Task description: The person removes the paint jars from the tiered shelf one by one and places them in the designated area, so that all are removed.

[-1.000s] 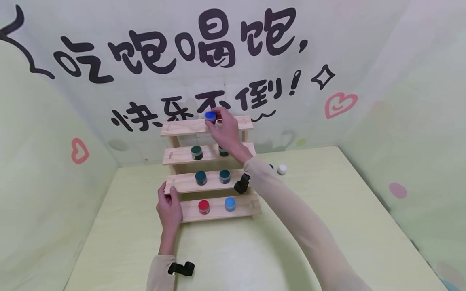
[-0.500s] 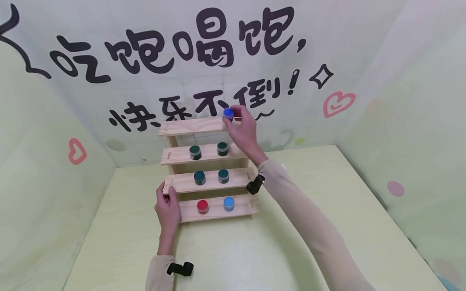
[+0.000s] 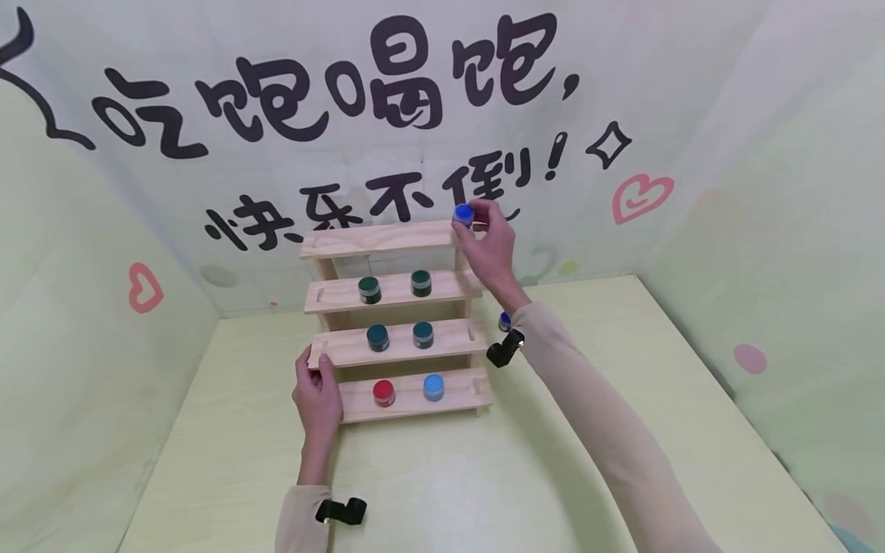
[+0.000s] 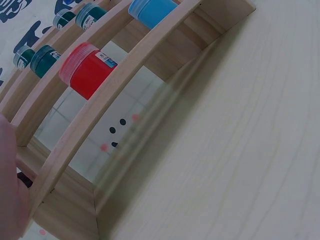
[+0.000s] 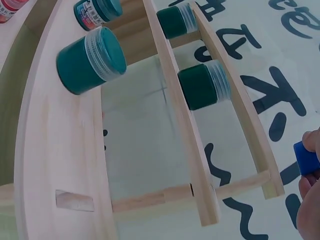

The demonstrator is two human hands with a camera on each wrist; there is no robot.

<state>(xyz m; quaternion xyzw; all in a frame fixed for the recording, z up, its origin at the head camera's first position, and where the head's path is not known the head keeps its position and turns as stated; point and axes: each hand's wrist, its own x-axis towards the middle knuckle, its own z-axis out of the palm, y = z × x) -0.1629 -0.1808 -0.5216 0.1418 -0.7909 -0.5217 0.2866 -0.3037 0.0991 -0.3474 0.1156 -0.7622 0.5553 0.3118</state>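
Note:
A four-tier wooden step rack (image 3: 387, 240) stands on the table. My left hand (image 3: 318, 395) grips its left end, thumb on the second board from the bottom. At the right end of the top board, my right hand (image 3: 492, 244) pinches a small paint jar with a blue lid (image 3: 464, 215); whether the jar touches the board I cannot tell. Two dark green jars (image 3: 369, 290) sit on the tier below, and two teal jars (image 5: 90, 60) on the one under that. The lowest board carries a red jar (image 4: 89, 70) and a light blue jar (image 3: 433, 388).
Another blue-lidded jar (image 3: 505, 322) stands on the table (image 3: 691, 430) right of the rack, partly behind the right forearm. Behind the rack rises a pale wall sheet (image 3: 290, 169) with large black lettering. Side panels border the table left and right.
My right hand has moved right along the top board with the blue-lidded jar. A white jar on the table is now hidden by the right arm. The left hand keeps its hold.

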